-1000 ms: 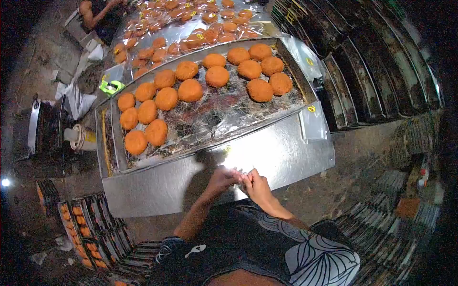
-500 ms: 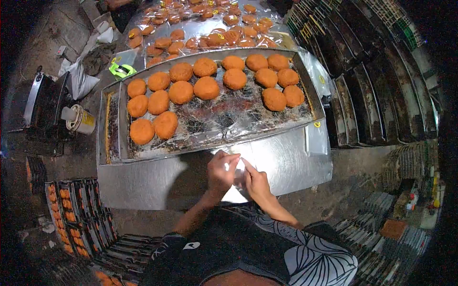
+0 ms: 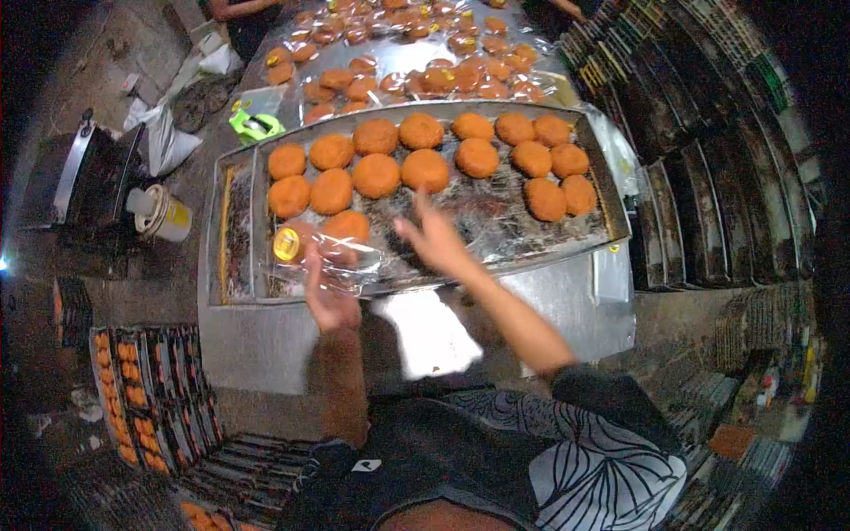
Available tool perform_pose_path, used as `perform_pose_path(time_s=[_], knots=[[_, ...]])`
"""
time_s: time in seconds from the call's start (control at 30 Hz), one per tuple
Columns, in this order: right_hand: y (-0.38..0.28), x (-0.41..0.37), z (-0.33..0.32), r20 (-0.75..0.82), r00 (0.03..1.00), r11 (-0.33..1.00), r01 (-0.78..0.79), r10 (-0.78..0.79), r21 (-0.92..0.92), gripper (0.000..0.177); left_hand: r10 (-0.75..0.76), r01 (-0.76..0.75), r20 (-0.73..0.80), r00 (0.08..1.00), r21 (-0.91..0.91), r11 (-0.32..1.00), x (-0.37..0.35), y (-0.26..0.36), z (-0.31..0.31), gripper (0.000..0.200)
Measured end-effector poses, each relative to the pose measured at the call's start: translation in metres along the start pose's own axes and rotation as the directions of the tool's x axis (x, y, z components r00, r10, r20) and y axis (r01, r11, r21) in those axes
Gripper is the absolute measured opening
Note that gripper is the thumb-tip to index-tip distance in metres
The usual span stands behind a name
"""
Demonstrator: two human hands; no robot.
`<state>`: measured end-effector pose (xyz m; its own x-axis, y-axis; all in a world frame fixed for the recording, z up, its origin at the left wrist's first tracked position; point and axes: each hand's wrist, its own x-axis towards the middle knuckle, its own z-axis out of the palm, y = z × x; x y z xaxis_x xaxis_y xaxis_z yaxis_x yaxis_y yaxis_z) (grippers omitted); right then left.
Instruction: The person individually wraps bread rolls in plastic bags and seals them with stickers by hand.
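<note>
My left hand [image 3: 331, 301] holds a clear plastic bag [image 3: 361, 269] with a round yellow label [image 3: 286, 244] at the front left of the metal tray [image 3: 425, 288]. Through and beside the film, orange-brown buns show. My right hand [image 3: 438, 243] reaches over the tray with its fingers apart, a little smeared by motion. Its index fingertip is right at the near edge of a round bun [image 3: 425, 170]. More round buns [image 3: 376, 175] lie in rows along the back and both sides of the tray.
Behind the tray, bagged buns [image 3: 438, 81] cover the metal table. A green tape dispenser [image 3: 257, 126] sits at the tray's back left corner. Stacked dark trays [image 3: 664, 212] stand to the right, a white bucket [image 3: 166, 217] to the left. Another person's arm [image 3: 243, 9] shows at the far side.
My hands have parted from in front of the tray. The left has moved left and forward with the bag; the right has reached forward over the tray. The view has shifted slightly.
</note>
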<state>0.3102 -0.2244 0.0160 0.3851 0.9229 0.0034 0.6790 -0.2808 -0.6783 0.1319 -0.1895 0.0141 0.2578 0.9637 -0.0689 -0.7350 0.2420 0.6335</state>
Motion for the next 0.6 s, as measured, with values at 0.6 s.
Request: perform_pose_path(time_s=[0.6], knots=[[-0.038,-0.102,-0.027,-0.575,0.692,0.868,0.492,-0.437,-0.068,0.08,0.33,-0.419,0.321,0.888,0.268,0.867,-0.043,-0.028,0.051,0.045]])
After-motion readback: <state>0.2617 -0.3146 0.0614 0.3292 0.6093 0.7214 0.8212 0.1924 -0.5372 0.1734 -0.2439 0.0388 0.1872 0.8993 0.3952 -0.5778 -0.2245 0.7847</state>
